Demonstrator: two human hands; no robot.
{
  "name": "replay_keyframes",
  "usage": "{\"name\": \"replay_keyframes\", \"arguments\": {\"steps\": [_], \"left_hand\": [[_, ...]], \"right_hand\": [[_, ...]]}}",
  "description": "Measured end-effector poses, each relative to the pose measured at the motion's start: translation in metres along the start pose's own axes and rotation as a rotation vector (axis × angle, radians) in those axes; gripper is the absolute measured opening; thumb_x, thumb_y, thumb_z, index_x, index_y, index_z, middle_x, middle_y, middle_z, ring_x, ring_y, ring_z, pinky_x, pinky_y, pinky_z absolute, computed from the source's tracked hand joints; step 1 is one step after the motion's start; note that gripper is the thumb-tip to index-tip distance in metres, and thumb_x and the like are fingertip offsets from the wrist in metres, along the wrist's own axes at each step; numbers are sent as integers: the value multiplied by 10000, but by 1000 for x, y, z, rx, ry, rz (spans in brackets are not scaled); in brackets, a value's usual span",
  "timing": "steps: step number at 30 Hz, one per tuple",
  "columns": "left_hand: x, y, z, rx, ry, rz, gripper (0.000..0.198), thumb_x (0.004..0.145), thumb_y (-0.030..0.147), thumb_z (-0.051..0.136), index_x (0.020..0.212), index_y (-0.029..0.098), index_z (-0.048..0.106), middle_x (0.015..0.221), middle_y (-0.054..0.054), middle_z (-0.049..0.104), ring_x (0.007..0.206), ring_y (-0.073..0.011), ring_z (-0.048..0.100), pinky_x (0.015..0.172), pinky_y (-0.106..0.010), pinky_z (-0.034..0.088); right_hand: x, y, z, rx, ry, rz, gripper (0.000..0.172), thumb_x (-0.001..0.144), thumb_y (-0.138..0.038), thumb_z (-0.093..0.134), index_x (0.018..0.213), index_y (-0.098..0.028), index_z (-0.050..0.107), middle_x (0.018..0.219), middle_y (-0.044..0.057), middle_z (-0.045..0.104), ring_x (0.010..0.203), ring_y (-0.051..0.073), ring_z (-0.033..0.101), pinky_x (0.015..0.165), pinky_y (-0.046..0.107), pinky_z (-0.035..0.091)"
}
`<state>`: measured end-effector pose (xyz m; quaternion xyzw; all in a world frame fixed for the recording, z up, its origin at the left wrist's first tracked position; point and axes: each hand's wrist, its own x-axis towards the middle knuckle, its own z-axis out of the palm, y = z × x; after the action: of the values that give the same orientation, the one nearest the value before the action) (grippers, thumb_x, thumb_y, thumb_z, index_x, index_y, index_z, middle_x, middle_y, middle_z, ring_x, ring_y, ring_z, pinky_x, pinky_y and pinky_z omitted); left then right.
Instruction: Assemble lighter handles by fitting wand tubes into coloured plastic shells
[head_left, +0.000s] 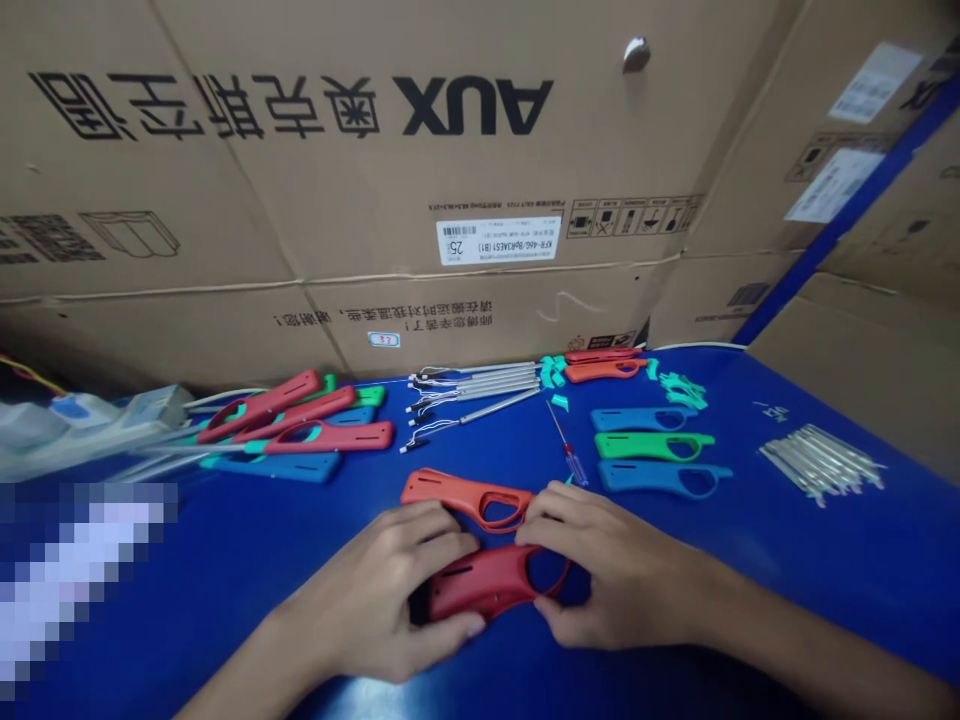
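Observation:
Both my hands grip a red plastic handle shell (487, 585) low over the blue table (750, 560). My left hand (390, 600) wraps its fingers round the shell's left end. My right hand (615, 570) pinches the looped right end. Just behind them lies an orange handle shell (465, 497), flat on the table, touching neither hand.
A small screwdriver (568, 447) lies behind my right hand. Blue and green shells (652, 445) lie to the right, red and blue shells (300, 425) in a pile to the left. Metal rods with wires (480, 385) sit at the back, clear tubes (821, 460) far right. Cardboard boxes (465, 180) wall the back.

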<state>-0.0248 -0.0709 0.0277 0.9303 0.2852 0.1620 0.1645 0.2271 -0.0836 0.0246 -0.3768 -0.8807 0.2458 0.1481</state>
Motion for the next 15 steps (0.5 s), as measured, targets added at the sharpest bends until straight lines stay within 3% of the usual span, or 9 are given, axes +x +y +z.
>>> {"name": "replay_keyframes", "arguments": {"steps": [4, 8, 15], "left_hand": [[0, 6, 0, 35, -102, -138, 517, 642, 487, 769, 1031, 165, 658, 897, -76, 668, 818, -280, 638, 715, -428, 539], [1, 10, 0, 20, -179, -211, 270, 735, 355, 674, 946, 187, 653, 867, -51, 632, 812, -249, 617, 720, -390, 510], [0, 9, -2, 14, -187, -226, 190, 762, 287, 612, 924, 191, 634, 877, -49, 611, 815, -233, 594, 735, -367, 484]], "right_hand": [[0, -1, -5, 16, -5, -15, 313, 736, -265, 647, 1038, -182, 655, 1040, 48, 650, 1041, 184, 587, 1097, 340, 312], [2, -3, -11, 31, 22, -47, 273, 715, -234, 653, 983, -182, 654, 991, 28, 657, 978, 166, 594, 1081, 338, 327], [1, -1, -11, 15, -1, -50, 251, 727, -230, 648, 973, -178, 653, 976, 28, 662, 960, 161, 603, 1083, 343, 322]]}}
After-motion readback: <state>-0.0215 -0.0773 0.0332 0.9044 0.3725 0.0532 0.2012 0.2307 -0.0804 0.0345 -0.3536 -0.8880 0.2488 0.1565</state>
